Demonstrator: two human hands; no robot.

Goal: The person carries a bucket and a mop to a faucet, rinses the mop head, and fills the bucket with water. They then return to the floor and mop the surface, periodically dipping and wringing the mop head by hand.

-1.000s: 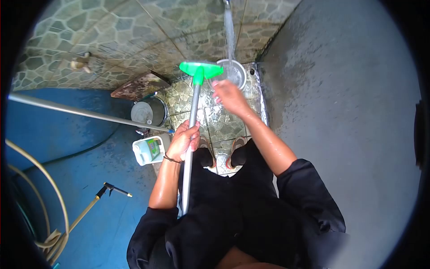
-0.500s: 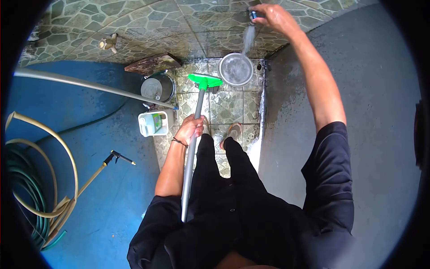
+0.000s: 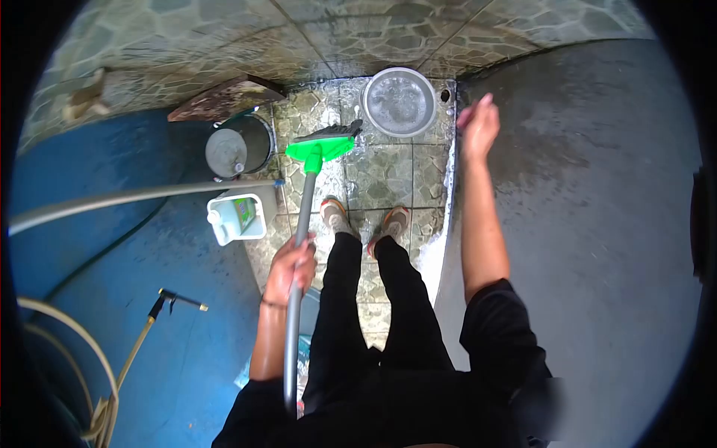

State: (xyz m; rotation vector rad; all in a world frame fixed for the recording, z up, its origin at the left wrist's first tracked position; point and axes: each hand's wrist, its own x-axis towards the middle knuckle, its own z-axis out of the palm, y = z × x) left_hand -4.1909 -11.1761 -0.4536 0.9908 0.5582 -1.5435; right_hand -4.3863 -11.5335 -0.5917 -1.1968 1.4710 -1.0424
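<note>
My left hand [image 3: 291, 270] is wrapped round the grey pole of a squeegee-like tool [image 3: 320, 151] with a green head and dark edge, which is on or just above the wet tiles. A round basin [image 3: 399, 102] of water stands beside it, near the wall. My right hand [image 3: 480, 128] is over the grey floor, right of the basin. Its fingers look curled, with something small and reddish at their edge that I cannot make out.
Left of the tiles are a dark bucket [image 3: 260, 144], a white container [image 3: 256, 218] with a bottle, and a wooden board [image 3: 224, 99]. A long pole [image 3: 134, 197] crosses the blue floor, above a spray nozzle [image 3: 181, 301] and hose. A drain hole [image 3: 445, 95] lies beside the basin.
My right hand has come down from the wall, and the stream of water no longer shows. My left hand and the green head have shifted left and lower in view. The view has tilted.
</note>
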